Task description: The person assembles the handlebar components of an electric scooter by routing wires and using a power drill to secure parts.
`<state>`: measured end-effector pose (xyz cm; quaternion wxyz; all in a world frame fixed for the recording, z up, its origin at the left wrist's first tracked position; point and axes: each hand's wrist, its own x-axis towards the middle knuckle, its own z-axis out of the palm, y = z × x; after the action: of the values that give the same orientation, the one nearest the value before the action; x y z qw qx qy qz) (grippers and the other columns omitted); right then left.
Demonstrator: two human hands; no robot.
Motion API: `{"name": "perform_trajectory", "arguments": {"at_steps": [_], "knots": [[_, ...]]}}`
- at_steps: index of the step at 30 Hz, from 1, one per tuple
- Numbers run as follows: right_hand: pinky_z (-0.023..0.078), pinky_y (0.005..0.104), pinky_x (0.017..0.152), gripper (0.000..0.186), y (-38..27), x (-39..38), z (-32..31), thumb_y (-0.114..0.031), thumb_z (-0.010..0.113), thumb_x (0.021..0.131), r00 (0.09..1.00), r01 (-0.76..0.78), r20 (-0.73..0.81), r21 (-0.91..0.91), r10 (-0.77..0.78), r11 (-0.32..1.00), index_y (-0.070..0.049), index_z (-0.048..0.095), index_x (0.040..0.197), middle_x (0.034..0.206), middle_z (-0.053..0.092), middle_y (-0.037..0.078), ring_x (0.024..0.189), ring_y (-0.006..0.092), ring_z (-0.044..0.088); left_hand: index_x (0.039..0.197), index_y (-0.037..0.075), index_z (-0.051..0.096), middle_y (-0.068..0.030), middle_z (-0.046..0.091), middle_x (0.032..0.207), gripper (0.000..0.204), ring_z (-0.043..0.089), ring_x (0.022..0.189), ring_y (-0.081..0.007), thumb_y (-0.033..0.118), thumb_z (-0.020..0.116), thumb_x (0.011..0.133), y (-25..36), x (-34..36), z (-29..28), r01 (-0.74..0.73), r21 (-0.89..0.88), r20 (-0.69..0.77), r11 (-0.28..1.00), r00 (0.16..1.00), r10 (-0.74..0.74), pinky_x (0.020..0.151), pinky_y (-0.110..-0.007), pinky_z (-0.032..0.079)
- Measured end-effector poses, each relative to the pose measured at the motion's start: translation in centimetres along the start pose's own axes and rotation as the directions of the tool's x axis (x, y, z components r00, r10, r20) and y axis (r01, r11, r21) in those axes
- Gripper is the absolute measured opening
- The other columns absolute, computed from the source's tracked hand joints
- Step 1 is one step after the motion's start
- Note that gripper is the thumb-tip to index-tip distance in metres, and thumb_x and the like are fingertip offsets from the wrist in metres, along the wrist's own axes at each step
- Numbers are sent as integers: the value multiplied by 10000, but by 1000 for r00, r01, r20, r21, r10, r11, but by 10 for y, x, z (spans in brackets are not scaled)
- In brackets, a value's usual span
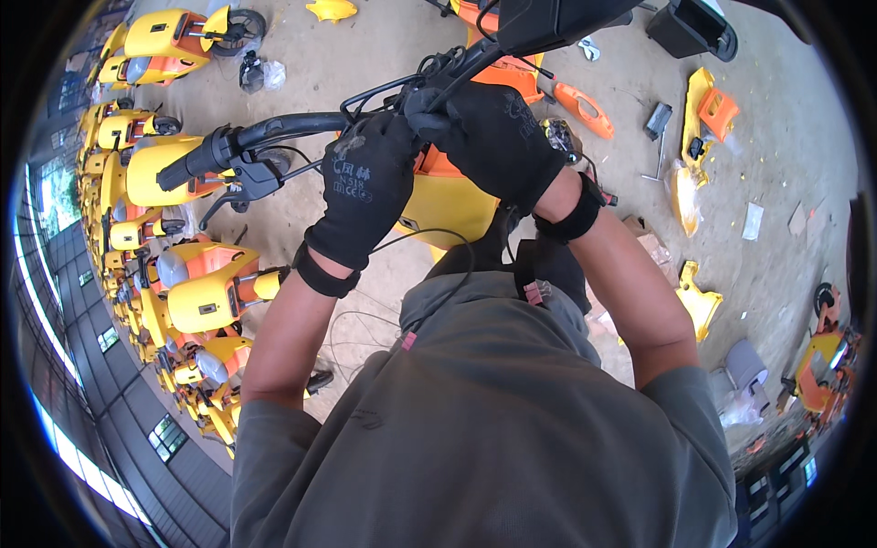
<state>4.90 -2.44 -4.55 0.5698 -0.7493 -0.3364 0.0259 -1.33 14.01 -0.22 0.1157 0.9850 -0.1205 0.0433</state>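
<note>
"What's around you?"

"A dusty grey concrete floor (795, 137), with yellow-and-orange scooters (212, 297) lined up along my left."

"And close by?"

"A black tubular handlebar (306, 126), crossing just in front of me."

"Your hands?"

"My black-gloved left hand (367, 183) and black-gloved right hand (505, 142) meet at its middle, fingers curled; the gloves hide what they grip, so I can't tell."

"Anything smaller?"

"A thin black cable (471, 260), curving below them."

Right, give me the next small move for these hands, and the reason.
I'd probably ease the right hand slightly aside: both gloved hands meet at the middle of the handlebar, the left hand right beside it, so whatever their fingertips hold is hidden from view.
</note>
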Motion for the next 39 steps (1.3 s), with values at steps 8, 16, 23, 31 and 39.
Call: {"name": "perform_trajectory", "arguments": {"at_steps": [8,16,23,31,39], "knots": [[484,415,678,187,-11,2,-6,-200,649,829,993,-96,63,-52,99,994,-31,580,870,789,620,165,778,364,617,1086,75,655,-72,603,1020,330,583,948,-276,131,712,766,11,-22,-38,-60,37,-279,997,958,68,835,-398,448],[490,359,686,110,-18,-11,-19,-97,640,855,980,-171,106,-9,171,985,-29,611,937,819,628,130,770,300,627,877,95,636,-90,627,835,188,598,881,-284,258,691,801,-34,-4,-58,84,263,-197,961,980,-31,863,-429,407],[495,262,631,116,-22,-13,-14,-63,591,890,983,-177,59,38,174,984,6,646,966,805,642,70,677,125,616,765,122,592,-62,585,678,136,569,669,-284,217,689,766,-40,-3,-46,90,195,-227,977,973,-44,783,-414,398],[496,360,744,105,-22,-19,-8,-92,589,882,979,-194,67,32,191,981,-18,596,955,926,634,146,849,321,629,747,120,579,-59,577,670,134,569,697,-283,196,689,752,-39,-1,-45,110,195,-233,975,970,-63,753,-410,389],[483,303,648,119,-10,-26,9,-57,579,890,995,-98,-31,-2,98,995,-10,619,992,827,637,102,725,216,625,792,92,609,-64,616,727,116,583,725,-276,140,710,763,-37,-3,-44,153,191,-191,970,975,-116,756,-397,405]]}}
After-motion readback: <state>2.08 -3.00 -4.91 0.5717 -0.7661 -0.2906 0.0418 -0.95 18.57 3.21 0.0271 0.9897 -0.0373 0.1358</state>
